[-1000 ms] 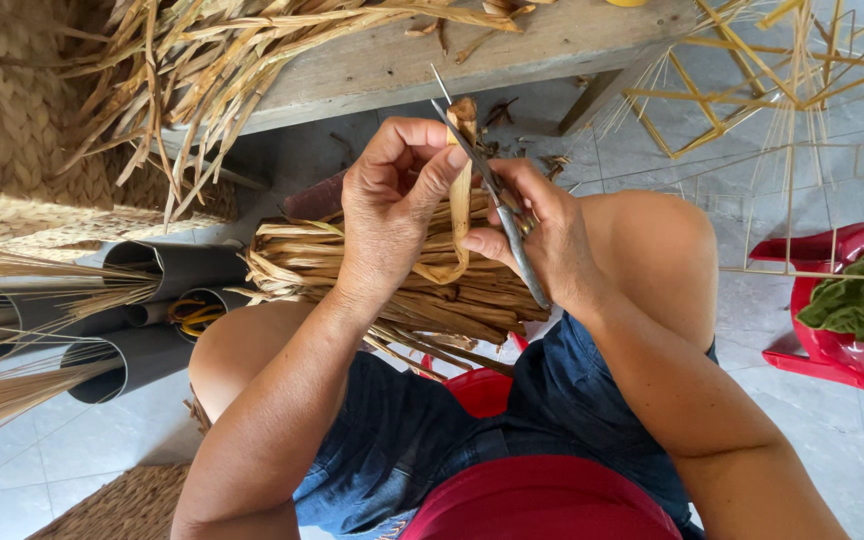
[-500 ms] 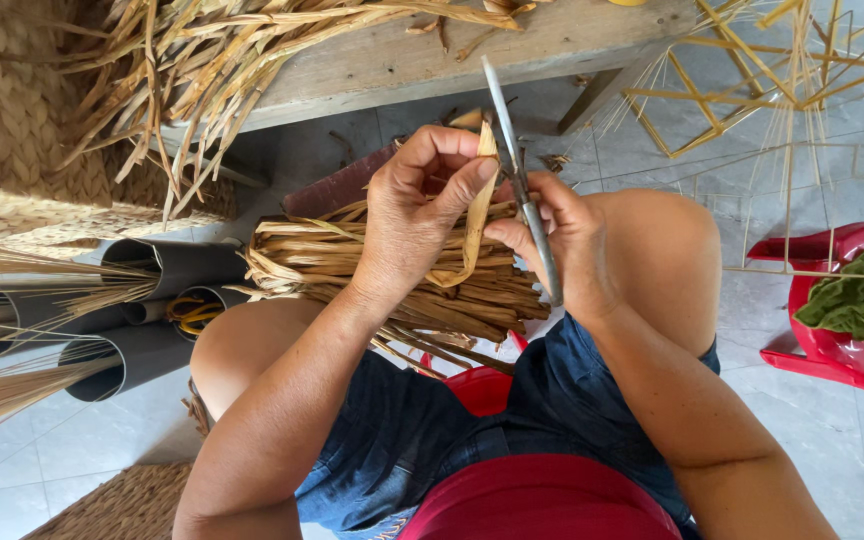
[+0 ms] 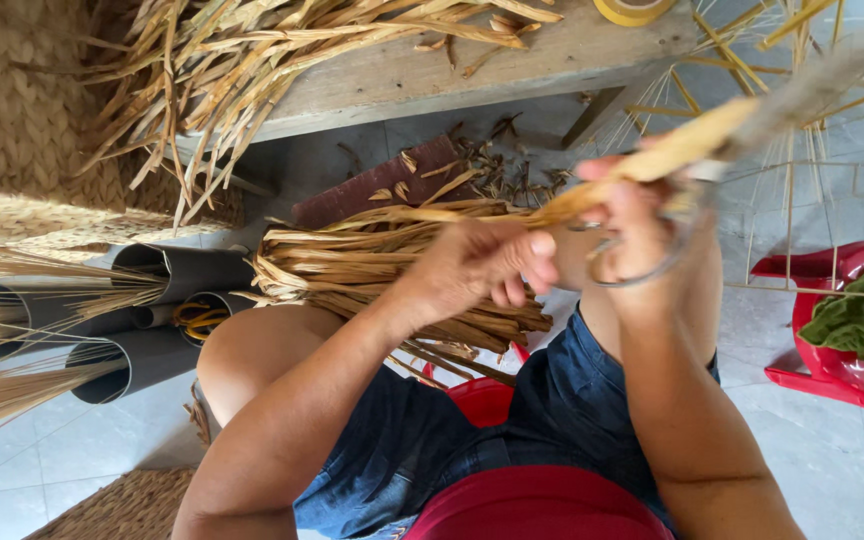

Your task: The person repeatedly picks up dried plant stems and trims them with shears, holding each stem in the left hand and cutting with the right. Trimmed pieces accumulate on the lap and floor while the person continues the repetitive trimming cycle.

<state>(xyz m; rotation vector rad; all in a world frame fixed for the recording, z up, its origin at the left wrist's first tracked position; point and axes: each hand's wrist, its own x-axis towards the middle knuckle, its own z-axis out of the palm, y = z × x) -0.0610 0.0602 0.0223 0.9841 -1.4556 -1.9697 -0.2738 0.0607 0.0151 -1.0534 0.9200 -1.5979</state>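
Head view: the person is sitting with a bundle [image 3: 382,265] of dried leaf strips lying across the lap, its cut ends pointing toward the grey tubes [image 3: 142,310] at the left edge. The left hand [image 3: 482,265] is curling loosely over the bundle's right end, fingers bent in and touching the strips; whether it is actually pinching one cannot be told. The right hand [image 3: 642,225] is closing around a single strip [image 3: 652,165] that is running up and right, blurred, toward the frame's upper right corner. The same hand is also carrying scissors [image 3: 642,262], with fingers threaded through the metal loops; the blades are hidden or blurred. The two hands are sitting close together, just above the knees.

Room around the hands is tight. A wooden bench [image 3: 512,65] is crossing the top of the frame, with loose straw [image 3: 252,70] hanging over its near edge. A dark red board [image 3: 372,185] is lying under the bench, just beyond the bundle. To the right, a red chair [image 3: 832,370] is holding a green cloth [image 3: 862,325], well apart from the right elbow. A woven mat [image 3: 12,150] is filling the upper left. Open tiled floor [image 3: 52,460] is showing at lower left, beside the left knee.
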